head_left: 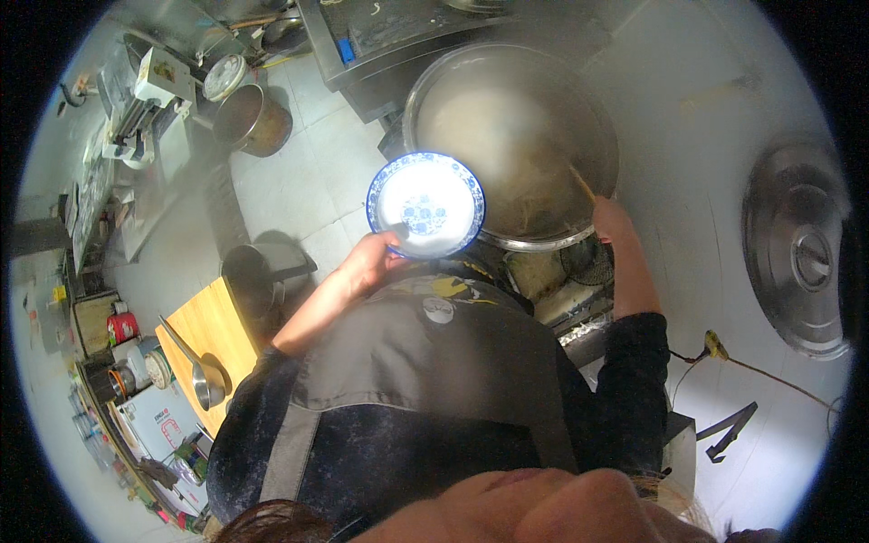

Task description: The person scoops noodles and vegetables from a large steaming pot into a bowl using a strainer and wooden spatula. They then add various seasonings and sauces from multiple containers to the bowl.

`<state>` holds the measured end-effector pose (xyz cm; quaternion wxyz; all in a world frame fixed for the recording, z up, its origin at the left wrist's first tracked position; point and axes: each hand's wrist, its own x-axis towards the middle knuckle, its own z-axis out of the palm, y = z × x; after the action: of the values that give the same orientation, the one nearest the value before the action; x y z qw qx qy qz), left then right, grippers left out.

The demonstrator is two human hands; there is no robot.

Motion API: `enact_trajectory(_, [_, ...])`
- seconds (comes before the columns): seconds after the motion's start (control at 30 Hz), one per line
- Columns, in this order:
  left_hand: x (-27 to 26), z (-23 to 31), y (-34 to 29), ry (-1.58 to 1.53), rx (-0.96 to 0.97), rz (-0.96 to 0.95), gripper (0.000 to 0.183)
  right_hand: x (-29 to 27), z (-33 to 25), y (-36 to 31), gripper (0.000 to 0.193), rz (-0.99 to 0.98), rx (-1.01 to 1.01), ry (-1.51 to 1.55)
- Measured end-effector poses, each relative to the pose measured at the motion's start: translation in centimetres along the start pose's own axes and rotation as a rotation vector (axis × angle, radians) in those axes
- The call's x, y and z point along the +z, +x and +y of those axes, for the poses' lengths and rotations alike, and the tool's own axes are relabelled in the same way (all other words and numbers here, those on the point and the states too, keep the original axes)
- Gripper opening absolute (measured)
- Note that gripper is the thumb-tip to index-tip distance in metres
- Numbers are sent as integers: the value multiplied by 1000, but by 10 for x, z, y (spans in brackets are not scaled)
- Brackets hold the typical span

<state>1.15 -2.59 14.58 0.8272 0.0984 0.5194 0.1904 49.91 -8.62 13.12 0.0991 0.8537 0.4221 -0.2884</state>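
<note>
From where I stand, the left hand pinches the near rim of a blue-and-white bowl before a wide, hazy pot, the right hand closed round a thin stick; that one-sided grip could let the bowl tip.

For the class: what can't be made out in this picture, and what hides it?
In the head view:
- Left hand: grip partly hidden beneath the patterned bowl.
- Pot: contents blurred by haze.
- Stick in the right hand: far end lost in haze.
- Metal lid: right edge lost in dark rim.
</note>
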Motion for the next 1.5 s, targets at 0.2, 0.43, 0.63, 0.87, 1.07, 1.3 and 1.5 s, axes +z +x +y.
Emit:
enact_trajectory(0.2, [-9, 2, 8, -7, -47, 4, 40, -9, -15, -12, 27, -436, -116, -355])
enact_trajectory(0.43, [-18, 2, 13, 95, -10, 5, 30, 20, -16, -12, 21, -681, -19, 497])
enact_trajectory(0.63, [-4, 1, 9, -43, -40, 128, 23, 62, -38, -6, 38, -859, 118, 1174])
enact_trajectory(0.87, [-2, 2, 5, -49, -55, 47, 21, 106, -81, -14, 48, -1008, 368, 1938])
enact_trajectory(1.07, [4, 1, 2, -117, -34, -12, 36, 97, -56, -56, 40, -749, 158, 1843])
enact_trajectory(1.3, [6, 0, 4, -177, 24, -6, 44, 37, 2, -84, 58, -292, -17, 1267])
enact_trajectory(1.5, [10, -3, 0, -225, 116, -39, 47, 29, 23, -26, 57, 282, -249, 437])
